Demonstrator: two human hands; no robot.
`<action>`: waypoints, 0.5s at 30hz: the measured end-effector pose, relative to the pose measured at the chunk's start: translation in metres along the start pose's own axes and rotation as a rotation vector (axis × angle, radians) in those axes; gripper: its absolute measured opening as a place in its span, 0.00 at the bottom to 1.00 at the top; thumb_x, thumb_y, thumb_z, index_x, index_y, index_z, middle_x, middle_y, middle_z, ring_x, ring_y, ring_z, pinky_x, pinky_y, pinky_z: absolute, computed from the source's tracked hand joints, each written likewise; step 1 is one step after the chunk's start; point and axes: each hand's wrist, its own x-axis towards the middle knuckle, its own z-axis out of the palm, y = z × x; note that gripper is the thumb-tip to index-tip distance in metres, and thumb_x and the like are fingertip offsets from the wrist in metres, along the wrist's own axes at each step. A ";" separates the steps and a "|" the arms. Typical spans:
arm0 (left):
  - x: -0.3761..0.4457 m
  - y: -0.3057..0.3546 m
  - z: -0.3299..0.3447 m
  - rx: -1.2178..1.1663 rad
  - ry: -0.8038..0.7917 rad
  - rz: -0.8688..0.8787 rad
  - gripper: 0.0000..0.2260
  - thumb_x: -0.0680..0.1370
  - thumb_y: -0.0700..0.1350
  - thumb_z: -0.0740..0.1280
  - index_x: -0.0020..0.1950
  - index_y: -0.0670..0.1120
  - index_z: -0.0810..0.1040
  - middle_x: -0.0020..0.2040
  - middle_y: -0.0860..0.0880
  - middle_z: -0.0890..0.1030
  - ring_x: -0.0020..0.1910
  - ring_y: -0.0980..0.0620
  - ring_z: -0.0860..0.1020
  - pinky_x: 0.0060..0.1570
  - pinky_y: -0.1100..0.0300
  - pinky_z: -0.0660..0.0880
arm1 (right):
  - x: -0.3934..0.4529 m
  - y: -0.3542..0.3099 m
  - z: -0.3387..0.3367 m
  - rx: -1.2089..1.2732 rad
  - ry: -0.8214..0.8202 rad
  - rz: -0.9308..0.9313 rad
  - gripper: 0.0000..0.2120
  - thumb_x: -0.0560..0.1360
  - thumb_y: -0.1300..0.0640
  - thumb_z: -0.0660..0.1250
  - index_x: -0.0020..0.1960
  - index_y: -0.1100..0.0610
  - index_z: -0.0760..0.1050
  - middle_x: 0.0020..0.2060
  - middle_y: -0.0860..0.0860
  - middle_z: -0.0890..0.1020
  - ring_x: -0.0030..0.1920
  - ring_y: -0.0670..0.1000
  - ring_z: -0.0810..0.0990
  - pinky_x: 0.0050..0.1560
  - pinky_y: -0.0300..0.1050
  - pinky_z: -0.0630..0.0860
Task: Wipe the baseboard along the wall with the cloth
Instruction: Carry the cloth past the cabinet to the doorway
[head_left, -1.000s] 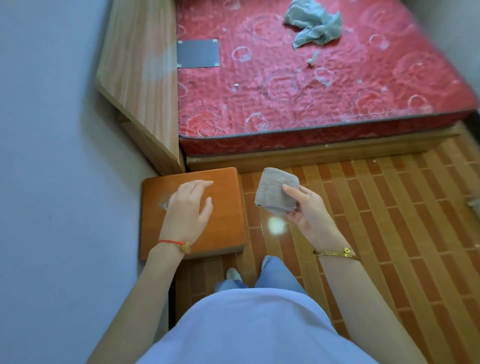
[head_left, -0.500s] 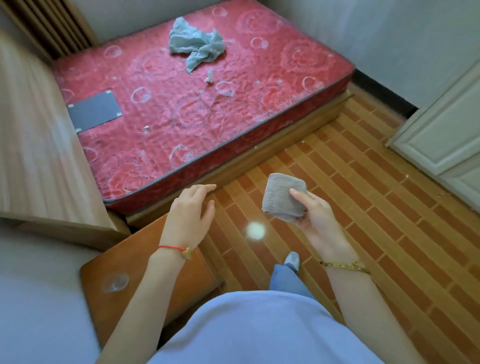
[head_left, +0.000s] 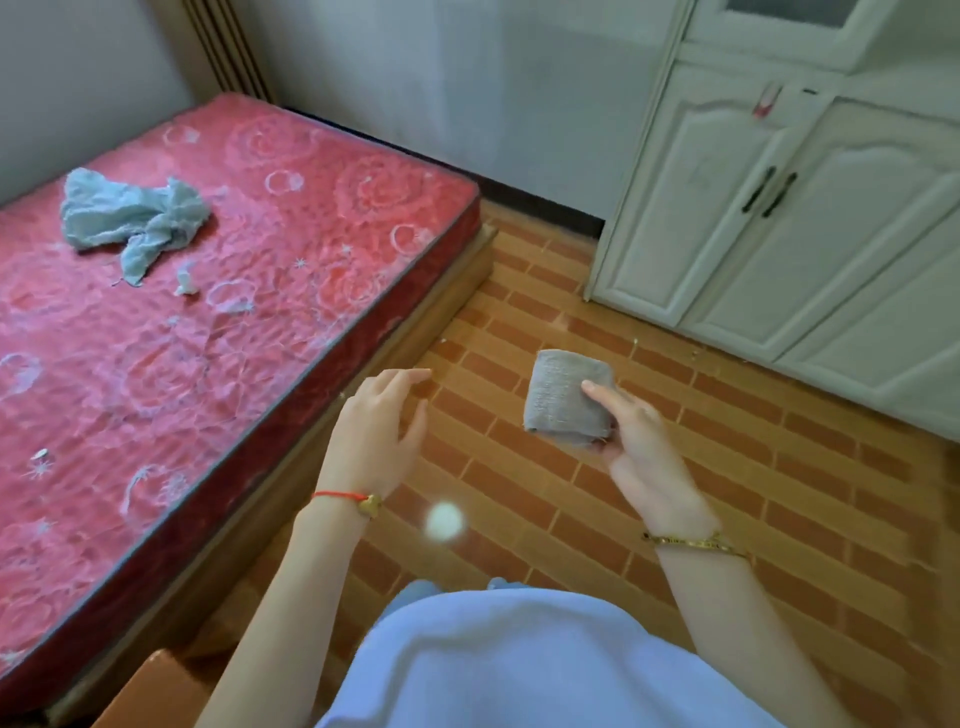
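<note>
Approach step, wiping not begun. Right hand (head_left: 647, 457) grip pinches folded cloth (head_left: 563, 397), mid-air over floor. Left hand (head_left: 376, 431) loose, empty. Dark baseboard (head_left: 540, 200) at 12 o'clock; next: walk over, crouch.

The mattress (head_left: 234, 312) lies left, a crumpled rag (head_left: 130, 218) on it. The cabinet (head_left: 779, 218) stands right. The baseboard (head_left: 540, 200) runs between them behind the floor (head_left: 727, 467).

Cut off by the left edge: bed (head_left: 218, 322). Hidden behind the folded cloth (head_left: 563, 397): most fingers (head_left: 602, 389) of the right hand (head_left: 647, 457). Cropped at right: cabinet (head_left: 779, 234).
</note>
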 end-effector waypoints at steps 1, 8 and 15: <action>0.014 0.009 0.008 -0.003 -0.012 0.021 0.14 0.81 0.43 0.64 0.67 0.47 0.77 0.63 0.49 0.79 0.61 0.48 0.76 0.61 0.48 0.74 | 0.007 -0.008 -0.009 0.030 0.027 -0.006 0.12 0.77 0.60 0.66 0.59 0.61 0.77 0.50 0.56 0.82 0.47 0.52 0.82 0.38 0.43 0.79; 0.103 0.057 0.064 0.017 -0.151 0.173 0.14 0.80 0.42 0.65 0.65 0.48 0.78 0.60 0.49 0.80 0.54 0.45 0.78 0.56 0.47 0.75 | 0.056 -0.041 -0.061 0.244 0.226 0.005 0.13 0.77 0.61 0.65 0.60 0.63 0.75 0.51 0.58 0.80 0.47 0.54 0.80 0.29 0.41 0.77; 0.215 0.107 0.132 0.036 -0.327 0.380 0.13 0.80 0.42 0.65 0.64 0.46 0.78 0.58 0.47 0.81 0.57 0.43 0.78 0.55 0.48 0.75 | 0.121 -0.073 -0.118 0.395 0.433 -0.031 0.12 0.77 0.60 0.66 0.59 0.62 0.76 0.57 0.59 0.80 0.57 0.57 0.79 0.50 0.53 0.79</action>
